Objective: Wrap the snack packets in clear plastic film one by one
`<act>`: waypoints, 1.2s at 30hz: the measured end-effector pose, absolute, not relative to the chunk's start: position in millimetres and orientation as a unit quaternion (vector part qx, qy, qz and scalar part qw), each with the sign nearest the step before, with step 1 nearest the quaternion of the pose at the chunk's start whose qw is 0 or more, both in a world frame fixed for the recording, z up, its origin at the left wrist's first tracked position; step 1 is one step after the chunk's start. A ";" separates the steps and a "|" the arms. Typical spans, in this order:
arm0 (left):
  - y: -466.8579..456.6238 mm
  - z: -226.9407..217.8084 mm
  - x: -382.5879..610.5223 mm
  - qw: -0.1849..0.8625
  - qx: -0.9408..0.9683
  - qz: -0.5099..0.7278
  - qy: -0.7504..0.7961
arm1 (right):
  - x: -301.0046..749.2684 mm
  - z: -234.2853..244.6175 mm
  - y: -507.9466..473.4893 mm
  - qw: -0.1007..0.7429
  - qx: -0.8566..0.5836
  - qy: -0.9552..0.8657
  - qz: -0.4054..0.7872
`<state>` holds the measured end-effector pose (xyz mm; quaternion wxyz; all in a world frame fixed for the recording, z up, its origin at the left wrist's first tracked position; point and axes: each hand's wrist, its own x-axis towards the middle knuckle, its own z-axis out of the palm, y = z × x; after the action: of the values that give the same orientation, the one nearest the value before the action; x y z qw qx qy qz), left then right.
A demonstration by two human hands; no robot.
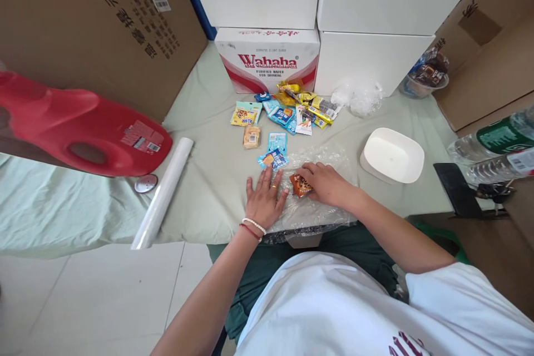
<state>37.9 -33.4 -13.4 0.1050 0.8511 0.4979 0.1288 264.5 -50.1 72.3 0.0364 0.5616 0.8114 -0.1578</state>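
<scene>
A clear sheet of plastic wrap (317, 212) lies crinkled along the near edge of the table, partly hanging over it. On top of it, my right hand (329, 184) has its fingers closed on a small brown snack packet (298, 184), whose right part the fingers cover. My left hand (266, 200) rests flat with fingers spread, beside the wrap's left edge. Just beyond its fingertips are a blue-and-white snack packet (273, 159) and a light blue packet (277, 142). Farther back sit a wrapped square biscuit (252, 137) and a yellow-and-green snack bag (245, 114).
A pile of snack packets (292, 111) lies before the Wahaha box (269, 61). To the right stand a white plastic container (392, 156), water bottles (496, 136) and a phone (456, 189). Leftward are a roll of plastic film (163, 194) and a red jug (83, 128).
</scene>
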 end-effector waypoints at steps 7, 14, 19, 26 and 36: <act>-27.7 -26.1 8.6 0.125 0.824 0.284 0.474 | 311.7 76.1 -105.3 -0.187 0.512 0.816 -0.193; -35.0 -14.9 -11.4 0.084 0.884 0.207 0.410 | 323.4 24.7 -176.1 -0.147 0.541 0.808 -0.181; -22.4 -5.5 -22.0 0.166 0.892 0.126 0.401 | 328.2 35.9 -162.0 -0.227 0.538 0.781 -0.224; -44.0 11.7 -22.4 0.213 0.915 0.088 0.332 | 335.6 91.7 -100.0 -0.223 0.521 0.780 -0.267; -8.2 -12.8 12.6 0.229 0.720 0.300 0.582 | 353.2 70.1 -40.1 -0.104 0.659 0.680 -0.303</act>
<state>12.6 -8.2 -12.8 0.2290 0.7201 0.5822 0.3003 353.2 -40.1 70.1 -0.1042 0.6593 0.6801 -0.3031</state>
